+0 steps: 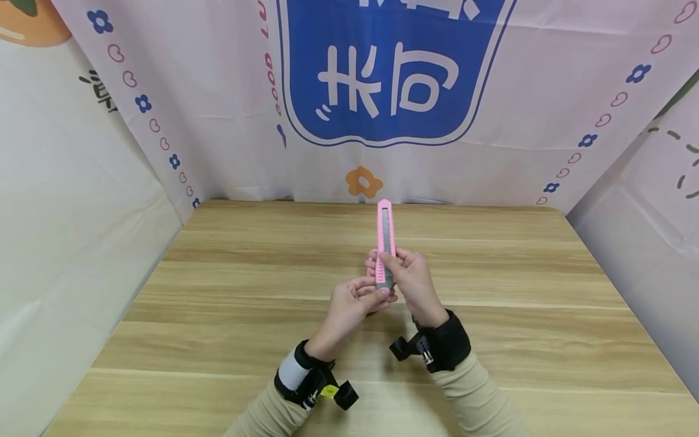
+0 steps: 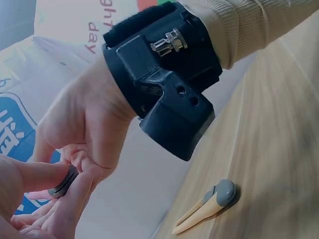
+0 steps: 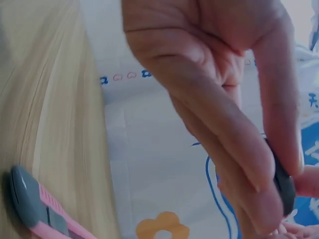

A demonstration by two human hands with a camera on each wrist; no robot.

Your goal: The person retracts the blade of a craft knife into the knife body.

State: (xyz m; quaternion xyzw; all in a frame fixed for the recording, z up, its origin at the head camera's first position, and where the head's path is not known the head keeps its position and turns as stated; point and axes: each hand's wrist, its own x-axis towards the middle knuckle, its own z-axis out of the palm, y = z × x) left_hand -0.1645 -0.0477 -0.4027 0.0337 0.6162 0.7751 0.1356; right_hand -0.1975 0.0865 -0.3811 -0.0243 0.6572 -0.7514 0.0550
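Both hands hold a pink utility knife [image 1: 386, 226] that points toward the back wall. My left hand [image 1: 348, 308] pinches its grey butt end between thumb and fingers. On its upper face rests the thumb of my right hand [image 1: 417, 285], with the other fingers curled beneath. The wrist views show only the dark end of the held knife between the fingertips; fingers cover its body. Another utility knife with a grey end [image 3: 45, 211] lies on the table, pink in the right wrist view, tan-looking in the left one. In the head view it is hidden.
A wood-grain table [image 1: 229, 291] extends beneath both hands. Behind it hangs a white cloth [image 1: 229, 139] with a blue printed panel and an orange flower; further cloths close off the left and right sides. Black camera straps [image 1: 448, 340] sit on both wrists.
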